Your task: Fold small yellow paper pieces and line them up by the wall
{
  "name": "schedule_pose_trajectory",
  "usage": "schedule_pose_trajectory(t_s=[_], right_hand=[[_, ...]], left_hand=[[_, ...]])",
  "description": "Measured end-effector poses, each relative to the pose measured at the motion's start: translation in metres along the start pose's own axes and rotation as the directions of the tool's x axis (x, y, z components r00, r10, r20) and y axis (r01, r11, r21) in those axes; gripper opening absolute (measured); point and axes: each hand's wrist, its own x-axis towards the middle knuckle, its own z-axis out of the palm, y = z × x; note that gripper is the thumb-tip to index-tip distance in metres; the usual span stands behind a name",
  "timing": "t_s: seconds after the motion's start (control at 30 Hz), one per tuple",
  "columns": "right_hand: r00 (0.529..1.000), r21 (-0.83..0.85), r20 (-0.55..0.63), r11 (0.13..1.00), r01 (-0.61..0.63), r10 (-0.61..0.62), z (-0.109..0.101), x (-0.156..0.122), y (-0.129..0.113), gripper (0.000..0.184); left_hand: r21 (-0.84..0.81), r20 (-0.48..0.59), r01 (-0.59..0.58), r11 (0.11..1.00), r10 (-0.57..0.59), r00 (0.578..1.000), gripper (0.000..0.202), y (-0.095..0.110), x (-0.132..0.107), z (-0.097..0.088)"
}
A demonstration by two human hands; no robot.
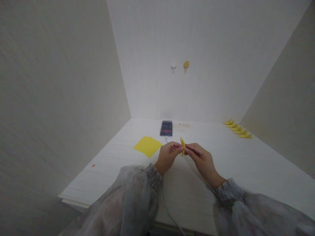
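Note:
A small folded piece of yellow paper (182, 143) is held upright above the table, between my two hands. My left hand (170, 154) pinches its left side with thumb and fingers. From the right, my right hand (199, 157) grips the same piece with thumb and forefinger. The fingertips cover part of its lower half, so its exact shape is hard to make out. Just left of my left hand, flat yellow paper sheets (148, 146) lie on the white table (118, 154).
Several folded yellow paper figures (237, 129) stand in a row at the back right. A phone (166, 128) lies near the back wall, with a cable (165, 196) running under my left wrist. A small orange bit (93, 165) lies at the left edge. Two hooks (186, 65) hang on the wall.

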Motion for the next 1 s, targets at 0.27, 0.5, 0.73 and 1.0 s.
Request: schedule_pose_trajectory(t_s=[0.27, 0.5, 0.73, 1.0], right_hand=[[0.986, -0.127, 0.090, 0.981, 0.149, -0.138, 0.001, 0.000, -0.007, 0.020], [0.998, -0.104, -0.007, 0.992, 0.064, -0.065, 0.000, 0.000, 0.001, 0.012], [0.981, 0.187, -0.094, 0.971, -0.149, 0.169, 0.004, -0.001, 0.011, 0.024], [0.973, 0.199, -0.049, 0.957, -0.211, 0.225, 0.001, 0.000, 0.004, 0.017]], left_hand=[[-0.124, 0.003, 0.051, 0.991, -0.051, 0.999, 0.023, 0.012, 0.000, 0.001], [-0.192, 0.030, 0.127, 0.973, -0.123, 0.992, 0.024, 0.012, -0.001, 0.000], [-0.144, 0.022, 0.151, 0.978, -0.149, 0.989, 0.024, 0.007, -0.001, 0.001], [-0.151, 0.074, 0.125, 0.981, -0.115, 0.991, 0.026, 0.006, -0.001, -0.002]])
